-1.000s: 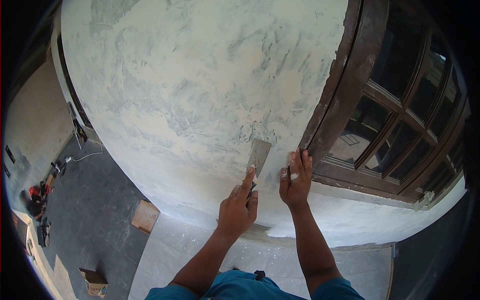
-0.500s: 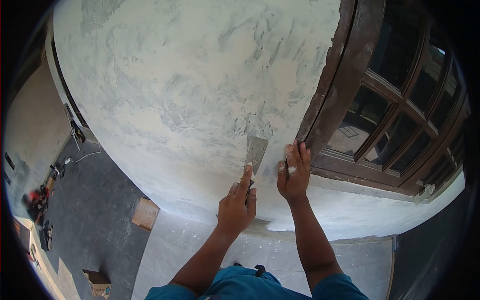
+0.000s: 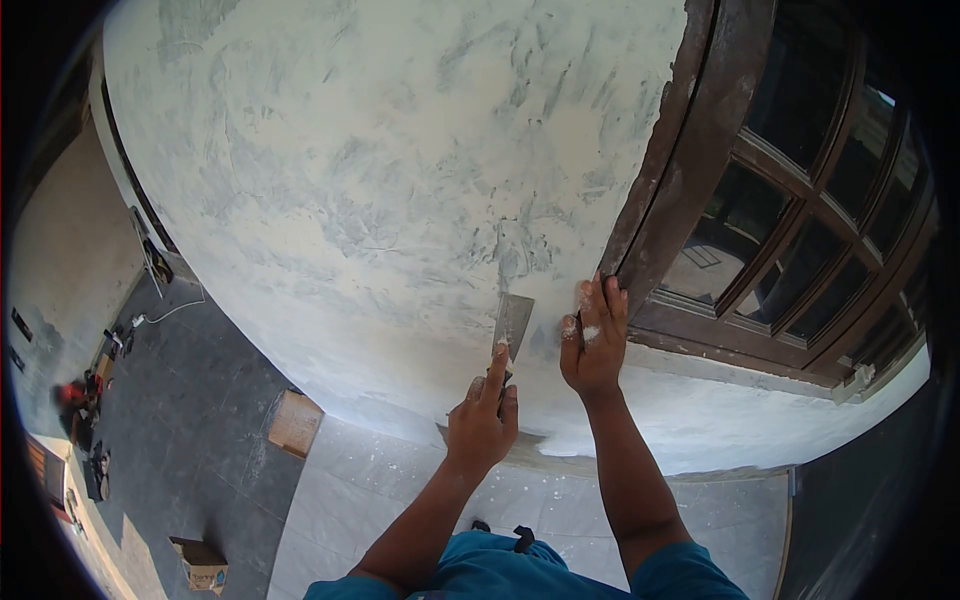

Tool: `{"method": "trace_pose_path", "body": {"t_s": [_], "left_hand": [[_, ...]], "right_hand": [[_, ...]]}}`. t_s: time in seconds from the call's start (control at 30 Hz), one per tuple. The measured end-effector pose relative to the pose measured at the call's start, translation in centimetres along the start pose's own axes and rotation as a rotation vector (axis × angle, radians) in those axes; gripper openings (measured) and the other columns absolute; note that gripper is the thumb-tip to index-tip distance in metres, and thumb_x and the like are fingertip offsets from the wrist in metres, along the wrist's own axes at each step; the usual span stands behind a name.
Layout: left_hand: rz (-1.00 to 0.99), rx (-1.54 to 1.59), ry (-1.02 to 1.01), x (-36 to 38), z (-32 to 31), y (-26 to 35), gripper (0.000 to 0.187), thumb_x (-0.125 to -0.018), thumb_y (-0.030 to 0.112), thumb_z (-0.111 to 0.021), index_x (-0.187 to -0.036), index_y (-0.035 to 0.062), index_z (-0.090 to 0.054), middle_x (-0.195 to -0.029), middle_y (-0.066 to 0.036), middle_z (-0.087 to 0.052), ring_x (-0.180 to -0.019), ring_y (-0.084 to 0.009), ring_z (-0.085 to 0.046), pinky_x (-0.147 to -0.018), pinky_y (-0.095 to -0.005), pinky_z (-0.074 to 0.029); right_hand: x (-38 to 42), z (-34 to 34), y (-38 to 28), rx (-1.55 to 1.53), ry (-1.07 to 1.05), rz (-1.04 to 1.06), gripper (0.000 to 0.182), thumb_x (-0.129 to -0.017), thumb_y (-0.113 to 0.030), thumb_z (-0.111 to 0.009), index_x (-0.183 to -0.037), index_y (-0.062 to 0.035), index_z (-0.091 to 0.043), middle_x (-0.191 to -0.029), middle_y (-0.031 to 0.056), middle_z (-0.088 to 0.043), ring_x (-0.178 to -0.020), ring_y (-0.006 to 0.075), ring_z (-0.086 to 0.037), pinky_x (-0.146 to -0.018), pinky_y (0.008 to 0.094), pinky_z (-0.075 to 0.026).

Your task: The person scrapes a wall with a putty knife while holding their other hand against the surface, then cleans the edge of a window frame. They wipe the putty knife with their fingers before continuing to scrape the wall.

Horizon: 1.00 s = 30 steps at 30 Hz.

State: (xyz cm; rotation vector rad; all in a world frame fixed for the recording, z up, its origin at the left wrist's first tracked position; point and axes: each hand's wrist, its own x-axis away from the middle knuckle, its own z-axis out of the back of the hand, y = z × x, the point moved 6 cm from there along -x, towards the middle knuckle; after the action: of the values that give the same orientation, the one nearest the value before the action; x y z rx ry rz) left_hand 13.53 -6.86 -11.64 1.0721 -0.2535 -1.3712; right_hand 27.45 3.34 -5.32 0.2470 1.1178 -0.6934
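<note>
My left hand point(image 3: 482, 425) is closed round the handle of a putty knife point(image 3: 513, 318), its index finger stretched along the metal blade. The blade lies against a plastered wall point(image 3: 400, 150) streaked white and grey. To the right, my right hand point(image 3: 597, 345) rests with fingers extended at the wall's edge, fingertips by the brown wooden window frame point(image 3: 650, 230). White paste is smeared on its fingers. A thin dark sliver shows between its thumb and index finger; I cannot make out what it is.
A paned window point(image 3: 790, 230) stands at the right, above a sill. White-speckled grey sheeting point(image 3: 400, 480) covers the floor below me. At left are a cardboard piece point(image 3: 296, 424), an open carton point(image 3: 200, 565), a white cable point(image 3: 175, 312) and a blurred person in red point(image 3: 72, 400).
The putty knife and my left hand sit slightly lower in the view, with the blade a little below its earlier spot on the wall. My right hand stays beside the window frame.
</note>
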Motion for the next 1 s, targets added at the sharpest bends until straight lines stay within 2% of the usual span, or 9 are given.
{"method": "trace_pose_path", "body": {"t_s": [0.33, 0.43, 0.5, 0.53, 0.6, 0.7, 0.83, 0.9, 1.0], "left_hand": [[-0.131, 0.05, 0.089, -1.0, 0.8, 1.7, 0.057, -0.095, 0.01, -0.055, -0.148, 0.0064, -0.036, -0.103, -0.024, -0.066, -0.088, -0.0388, -0.068, -0.076, -0.0437, -0.055], [-0.049, 0.042, 0.03, 0.1, -0.3, 0.7, 0.057, -0.094, 0.009, -0.055, -0.148, 0.0062, -0.036, -0.105, -0.025, -0.065, -0.091, -0.0392, -0.068, -0.077, -0.0435, -0.055], [-0.054, 0.041, 0.045, 0.4, -0.2, 1.2, 0.058, -0.094, 0.009, -0.055, -0.149, 0.0062, -0.035, -0.107, -0.025, -0.065, -0.093, -0.0392, -0.068, -0.078, -0.0436, -0.055], [-0.057, 0.041, 0.037, 0.5, -0.4, 1.2, 0.058, -0.094, 0.009, -0.055, -0.149, 0.0062, -0.035, -0.107, -0.025, -0.065, -0.093, -0.0392, -0.068, -0.078, -0.0436, -0.055], [-0.163, -0.019, 0.157, 0.5, -0.3, 1.4, 0.06, -0.094, 0.013, -0.055, -0.151, 0.0114, -0.034, -0.091, -0.019, -0.067, -0.073, -0.032, -0.07, -0.061, -0.0417, -0.058], [-0.129, -0.056, 0.106, 0.0, -0.6, 0.7, 0.061, -0.094, 0.013, -0.055, -0.151, 0.0115, -0.033, -0.09, -0.019, -0.066, -0.073, -0.0317, -0.07, -0.061, -0.041, -0.058], [-0.17, -0.041, 0.143, -0.8, 0.5, 1.9, 0.062, -0.094, 0.012, -0.056, -0.151, 0.0115, -0.033, -0.089, -0.018, -0.066, -0.073, -0.0315, -0.07, -0.062, -0.041, -0.058], [-0.052, 0.028, 0.034, -0.9, 0.3, 1.9, 0.057, -0.094, 0.009, -0.055, -0.149, 0.0067, -0.036, -0.106, -0.024, -0.065, -0.092, -0.0375, -0.068, -0.078, -0.043, -0.055], [-0.032, 0.036, 0.037, -0.2, 0.2, 1.1, 0.059, -0.094, 0.009, -0.055, -0.149, 0.0071, -0.035, -0.104, -0.023, -0.066, -0.091, -0.0372, -0.068, -0.078, -0.0423, -0.055]], "right_hand": [[0.1, 0.1, 0.1, 0.019, 0.007, 0.003, 0.044, -0.093, -0.013, -0.055, -0.136, -0.0038, -0.056, -0.145, 0.0143, -0.05, -0.143, 0.0326, -0.033, -0.117, 0.052, -0.023], [-0.4, 0.2, -0.1, -0.002, 0.004, -0.005, 0.044, -0.093, -0.014, -0.056, -0.136, -0.005, -0.056, -0.145, 0.0141, -0.05, -0.144, 0.0319, -0.032, -0.117, 0.0518, -0.023], [-0.3, 0.2, -0.3, -0.016, -0.022, 0.003, 0.044, -0.092, -0.009, -0.053, -0.135, 0.0028, -0.053, -0.141, 0.0222, -0.051, -0.141, 0.0395, -0.035, -0.116, 0.0546, -0.021], [-0.2, 0.3, -0.3, -0.012, -0.02, -0.004, 0.044, -0.092, -0.009, -0.053, -0.135, 0.0028, -0.053, -0.141, 0.0222, -0.051, -0.141, 0.0395, -0.035, -0.116, 0.0546, -0.021], [-0.3, 0.2, -0.3, -0.02, -0.022, 0.005, 0.044, -0.092, -0.009, -0.053, -0.134, 0.0027, -0.053, -0.141, 0.0225, -0.051, -0.14, 0.0398, -0.035, -0.116, 0.0544, -0.021], [-0.4, 0.3, -0.6, -0.009, -0.018, 0.01, 0.044, -0.092, -0.009, -0.053, -0.134, 0.0027, -0.053, -0.141, 0.0221, -0.051, -0.14, 0.0401, -0.036, -0.116, 0.0539, -0.021], [-0.1, 0.1, -0.4, -0.003, -0.016, 0.019, 0.044, -0.092, -0.009, -0.054, -0.134, 0.0028, -0.053, -0.141, 0.0211, -0.051, -0.141, 0.0394, -0.035, -0.116, 0.0537, -0.022], [-0.3, 0.1, -0.3, 0.008, -0.019, 0.0, 0.044, -0.092, -0.009, -0.054, -0.134, 0.003, -0.053, -0.142, 0.0205, -0.051, -0.141, 0.0388, -0.034, -0.116, 0.0534, -0.021], [-0.4, 0.3, -0.4, -0.015, -0.022, -0.015, 0.044, -0.092, -0.01, -0.054, -0.135, 0.0034, -0.052, -0.142, 0.0204, -0.051, -0.141, 0.0386, -0.035, -0.116, 0.0531, -0.021]]}}
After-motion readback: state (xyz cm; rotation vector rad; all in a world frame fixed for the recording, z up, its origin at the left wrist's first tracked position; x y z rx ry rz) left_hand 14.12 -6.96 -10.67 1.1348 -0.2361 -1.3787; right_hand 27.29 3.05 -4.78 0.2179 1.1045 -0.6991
